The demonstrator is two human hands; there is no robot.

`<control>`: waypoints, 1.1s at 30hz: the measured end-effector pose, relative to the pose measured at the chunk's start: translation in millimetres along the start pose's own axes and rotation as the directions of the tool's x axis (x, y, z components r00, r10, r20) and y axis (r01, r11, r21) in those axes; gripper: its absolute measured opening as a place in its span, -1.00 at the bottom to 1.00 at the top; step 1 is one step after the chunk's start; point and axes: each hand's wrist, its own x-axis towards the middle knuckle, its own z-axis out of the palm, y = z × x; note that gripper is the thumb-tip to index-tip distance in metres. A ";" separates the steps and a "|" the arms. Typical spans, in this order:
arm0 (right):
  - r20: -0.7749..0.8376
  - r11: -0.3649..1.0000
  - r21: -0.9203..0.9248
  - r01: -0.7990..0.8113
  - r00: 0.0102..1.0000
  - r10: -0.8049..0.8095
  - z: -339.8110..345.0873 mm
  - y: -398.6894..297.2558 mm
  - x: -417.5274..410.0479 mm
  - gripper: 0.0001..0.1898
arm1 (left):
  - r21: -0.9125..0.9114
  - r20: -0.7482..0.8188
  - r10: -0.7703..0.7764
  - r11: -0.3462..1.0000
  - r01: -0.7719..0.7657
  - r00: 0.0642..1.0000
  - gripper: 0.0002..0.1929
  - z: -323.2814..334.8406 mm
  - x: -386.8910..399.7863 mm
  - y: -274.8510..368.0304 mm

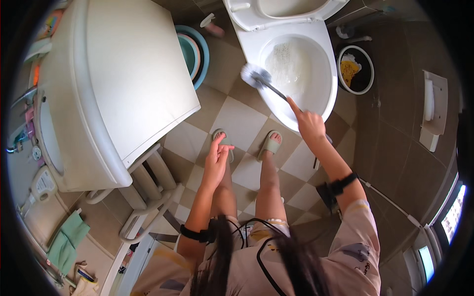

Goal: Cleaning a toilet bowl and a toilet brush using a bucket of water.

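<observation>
My right hand (310, 126) grips the dark handle of a toilet brush (273, 88), with the index finger stretched along it. Its white bristle head (255, 76) is blurred and hangs over the left rim of the white toilet bowl (330, 77). Whether the bristles touch the rim, I cannot tell. Wet streaks and whitish foam (284, 63) show inside the bowl, and the seat and lid (249, 20) are raised. Holding nothing, my left hand (217, 160) is over the floor in front of my body, some of its fingers extended and apart.
At left stands a large white cabinet-like unit (129, 74), with stacked basins (202, 55) beside it. A lined waste bin (371, 70) sits right of the toilet. A paper holder (437, 103) hangs on the tiled wall. My slippered feet (272, 142) stand on checkered tiles (240, 118).
</observation>
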 end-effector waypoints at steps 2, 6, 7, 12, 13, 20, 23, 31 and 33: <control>-0.049 0.998 0.034 -0.047 0.998 0.049 -21.2 -2.3 38.9 -0.29 | -0.031 -0.025 0.013 0.999 -0.013 1.000 -0.63 4.7 1.9 7.0; -0.074 0.966 0.137 -0.218 0.970 0.230 -44.2 5.6 71.4 -0.33 | -0.058 -0.040 -0.024 0.998 0.022 0.999 -0.64 -2.4 1.4 19.3; -0.040 0.946 0.158 -0.283 0.956 0.292 -37.1 18.6 67.5 -0.34 | -0.048 -0.045 -0.020 0.999 0.018 0.999 -0.64 -2.0 2.0 19.9; -0.002 0.822 0.289 -0.491 0.858 0.514 13.1 90.3 21.1 -0.40 | -0.065 -0.051 0.028 0.997 -0.031 0.998 -0.64 -3.8 4.6 12.5; -0.021 0.803 0.328 -0.497 0.846 0.532 5.6 89.6 15.2 -0.40 | -0.063 -0.055 0.013 0.998 -0.016 0.998 -0.64 -3.4 4.5 9.3; -0.125 0.939 0.207 -0.276 0.944 0.305 -22.4 34.5 64.0 -0.46 | -0.041 -0.056 0.010 0.999 -0.012 0.998 -0.64 -2.5 12.7 12.7; -0.134 0.852 0.271 -0.448 0.859 0.494 -20.3 86.9 68.0 -0.49 | -0.065 -0.039 -0.033 0.997 0.031 0.999 -0.64 -1.6 16.9 16.2; -0.147 0.822 0.306 -0.480 0.829 0.540 -28.4 123.4 53.3 -0.55 | -0.047 -0.008 -0.018 0.999 0.018 1.000 -0.64 4.9 20.5 13.6; -0.074 0.696 0.420 -0.582 0.742 0.666 -26.5 138.1 50.5 -0.55 | -0.061 -0.025 -0.035 0.998 0.033 0.999 -0.64 6.3 21.5 18.3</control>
